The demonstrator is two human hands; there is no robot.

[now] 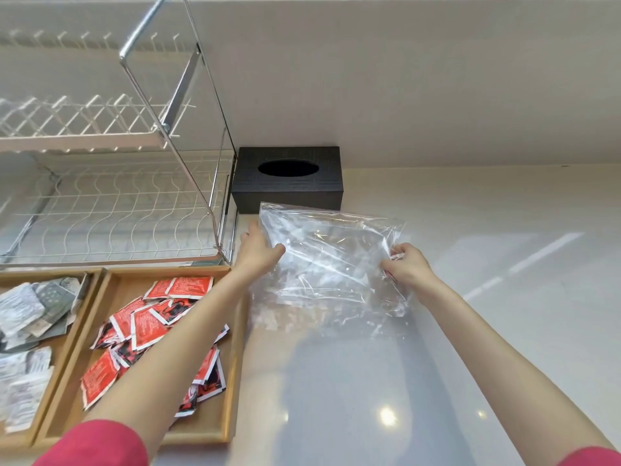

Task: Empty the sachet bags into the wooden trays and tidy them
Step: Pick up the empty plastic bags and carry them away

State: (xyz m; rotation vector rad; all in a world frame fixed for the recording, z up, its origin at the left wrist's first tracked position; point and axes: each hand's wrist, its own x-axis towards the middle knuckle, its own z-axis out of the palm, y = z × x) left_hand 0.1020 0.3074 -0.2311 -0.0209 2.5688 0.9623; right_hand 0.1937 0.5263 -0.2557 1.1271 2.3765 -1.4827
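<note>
A clear, empty-looking plastic bag (331, 264) hangs above the white counter, in front of the black tissue box. My left hand (260, 248) grips its left edge with the thumb on the front. My right hand (405, 267) pinches its right edge. To the left, a wooden tray (232, 375) holds several red and white sachets (144, 327) in a loose heap, partly hidden by my left forearm. A second wooden tray (72, 334) at the far left holds several grey and white sachets (27, 317).
A black tissue box (289, 178) stands against the wall behind the bag. A two-tier wire dish rack (111, 203) stands at the left behind the trays. The glossy white counter (437, 364) stretches to the right and front.
</note>
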